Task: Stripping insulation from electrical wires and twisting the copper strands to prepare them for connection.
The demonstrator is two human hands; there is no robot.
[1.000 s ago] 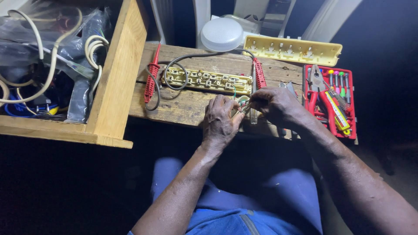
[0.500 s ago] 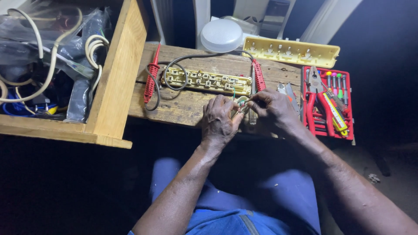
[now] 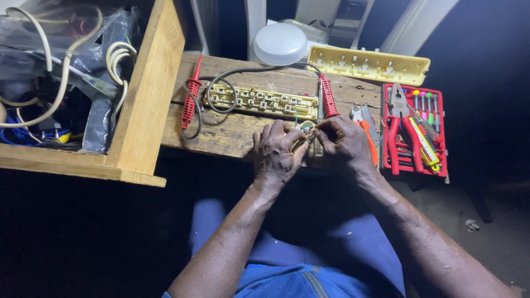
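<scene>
A big wooden box [image 3: 144, 99] full of soft white cables sits beside a rough wooden bench [image 3: 237, 132]. A red plastic tool tray [image 3: 439, 132] holds shiny pliers. The left hand [image 3: 276, 152] and right hand [image 3: 345, 144] pinch a tiny pale part [image 3: 305, 128] between their fingertips, near the open yellow socket strip [image 3: 262, 101].

I count two hands at work, my left hand [image 3: 277, 152] and my right hand [image 3: 343, 144], meeting over one small part [image 3: 305, 128] at the centre. At twelve o'clock from them lies one opened strip of sockets [image 3: 259, 101], with one yellow cover [image 3: 368, 64] and one white dome lamp [image 3: 280, 43] beyond. Two red probes [image 3: 190, 99] [image 3: 328, 96] flank the strip. One red tool tray [image 3: 413, 131] sits at three o'clock, one wooden box [image 3: 135, 105] at nine.
</scene>
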